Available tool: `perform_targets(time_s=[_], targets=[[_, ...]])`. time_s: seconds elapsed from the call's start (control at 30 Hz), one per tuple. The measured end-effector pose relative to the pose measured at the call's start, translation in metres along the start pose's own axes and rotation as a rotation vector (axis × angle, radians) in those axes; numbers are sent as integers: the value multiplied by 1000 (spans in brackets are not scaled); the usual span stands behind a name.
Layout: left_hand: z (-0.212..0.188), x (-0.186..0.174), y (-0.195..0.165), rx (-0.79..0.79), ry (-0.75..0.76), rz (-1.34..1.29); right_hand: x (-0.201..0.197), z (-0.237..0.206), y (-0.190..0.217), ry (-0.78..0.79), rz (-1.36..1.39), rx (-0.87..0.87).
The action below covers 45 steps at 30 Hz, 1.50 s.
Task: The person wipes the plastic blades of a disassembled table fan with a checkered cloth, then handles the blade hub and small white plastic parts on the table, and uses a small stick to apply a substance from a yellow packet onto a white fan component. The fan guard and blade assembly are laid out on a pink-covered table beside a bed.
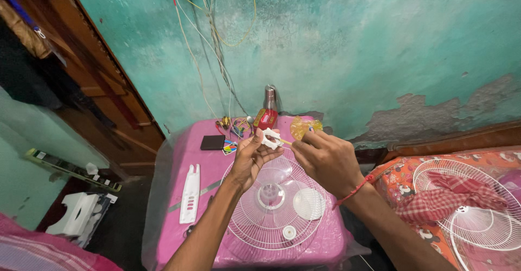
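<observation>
My left hand [251, 156] holds a small white plastic part [269, 138] up over a pink table [187, 154]. My right hand [323, 157] is just to its right, its fingers pinched on a thin yellowish stick that touches the white part. Below both hands a white wire fan guard [277, 203] lies flat on the table. A round white cap [309, 203] and a smaller white knob [289, 232] rest on the guard.
A long white plastic strip [190, 194], a black box [212, 142], a red and silver bottle [267, 111], a yellow plastic piece [300, 126] and coloured wires [237, 125] lie on the table. A second fan guard [472, 206] with a red checked cloth lies on the bed at right. Wires hang down the green wall.
</observation>
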<state>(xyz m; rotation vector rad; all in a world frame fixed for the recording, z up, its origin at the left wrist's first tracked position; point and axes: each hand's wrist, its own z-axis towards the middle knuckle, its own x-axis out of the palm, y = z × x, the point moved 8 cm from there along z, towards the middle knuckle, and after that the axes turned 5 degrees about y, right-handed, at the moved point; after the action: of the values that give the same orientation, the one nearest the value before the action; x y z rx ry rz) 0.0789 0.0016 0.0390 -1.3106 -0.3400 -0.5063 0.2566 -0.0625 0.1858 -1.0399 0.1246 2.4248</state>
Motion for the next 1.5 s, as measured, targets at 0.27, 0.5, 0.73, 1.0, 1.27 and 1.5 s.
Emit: perform_targets(time_s=[0.27, 0.5, 0.73, 1.0, 1.27, 1.5], targets=[[3, -18, 3, -24, -22, -69, 15, 7, 7, 10, -43, -13], [6, -34, 0, -77, 3, -119, 28, 18, 12, 21, -23, -40], [13, -54, -3, -162, 9, -186, 45, 34, 12, 42, 35, 50], [20, -77, -5, -220, 56, -273, 58, 51, 21, 2, 66, -22], [26, -98, -8, -218, -13, -284, 68, 60, -1, -36, 225, 210], [32, -104, -14, -234, 4, -265, 74, 71, 4, 4, 186, 185]])
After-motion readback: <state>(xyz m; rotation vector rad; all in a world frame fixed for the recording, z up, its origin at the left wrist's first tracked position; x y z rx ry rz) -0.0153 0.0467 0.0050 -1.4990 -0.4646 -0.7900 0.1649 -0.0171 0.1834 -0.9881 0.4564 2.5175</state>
